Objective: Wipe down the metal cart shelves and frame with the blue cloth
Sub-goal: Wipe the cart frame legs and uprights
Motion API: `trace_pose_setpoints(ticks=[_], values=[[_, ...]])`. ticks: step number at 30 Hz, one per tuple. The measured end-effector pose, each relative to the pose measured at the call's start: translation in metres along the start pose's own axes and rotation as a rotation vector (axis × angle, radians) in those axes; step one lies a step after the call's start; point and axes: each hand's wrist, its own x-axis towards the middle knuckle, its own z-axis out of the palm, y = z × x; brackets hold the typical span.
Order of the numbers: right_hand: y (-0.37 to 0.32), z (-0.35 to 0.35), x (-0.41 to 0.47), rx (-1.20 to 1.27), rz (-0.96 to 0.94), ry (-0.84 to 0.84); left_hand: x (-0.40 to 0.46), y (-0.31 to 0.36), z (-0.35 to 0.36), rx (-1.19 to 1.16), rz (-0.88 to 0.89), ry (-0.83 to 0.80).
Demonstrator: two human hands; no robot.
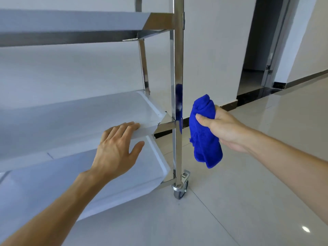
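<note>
the right hand (229, 128) gripped the blue cloth (204, 132) bunched in its curled fingers and thumb, just beside the cart's front upright post (177, 68) but not touching it. the cloth looked soft, light and limp, its lower end hanging loose, so a bunched hold in the palm suited it. the left hand (115, 150) lay open with straight fingers on the rim of the middle shelf (71, 118). the cart stood on a caster (180, 189) and would likely roll unless steadied.
</note>
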Motion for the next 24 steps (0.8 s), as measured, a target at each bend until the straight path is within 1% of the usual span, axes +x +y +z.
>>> trace_pose_setpoints(ticks=[5, 7, 9, 11, 12, 13, 14, 18, 19, 21, 24], values=[[-0.007, -0.015, -0.035, 0.063, 0.068, -0.053, -0.027, 0.015, -0.041, -0.021, -0.082, -0.207], [-0.01, -0.021, -0.052, 0.052, 0.078, -0.087, -0.036, 0.022, -0.06, -0.053, -0.141, -0.248], [-0.012, -0.026, -0.067, 0.038, 0.085, -0.125, -0.04, 0.033, -0.082, -0.067, -0.244, -0.291], [-0.014, -0.032, -0.081, 0.021, 0.089, -0.159, -0.039, 0.049, -0.109, -0.064, -0.367, -0.39], [-0.016, -0.034, -0.088, 0.01, 0.092, -0.173, -0.038, 0.06, -0.123, -0.118, -0.44, -0.408], [-0.019, -0.037, -0.094, 0.0, 0.091, -0.183, -0.036, 0.071, -0.137, -0.21, -0.498, -0.373], [-0.021, -0.04, -0.099, -0.004, 0.089, -0.191, -0.032, 0.085, -0.149, -0.319, -0.53, -0.305], [-0.025, -0.046, -0.118, 0.032, 0.076, -0.217, -0.007, 0.145, -0.184, -0.767, -0.556, -0.074], [-0.024, -0.047, -0.122, 0.027, 0.065, -0.215, -0.003, 0.158, -0.189, -0.833, -0.584, -0.03], [-0.023, -0.047, -0.133, 0.032, 0.053, -0.217, -0.007, 0.173, -0.198, -0.839, -0.633, 0.022], [-0.021, -0.042, -0.153, 0.092, 0.05, -0.247, -0.03, 0.178, -0.214, -0.651, -0.719, 0.037]])
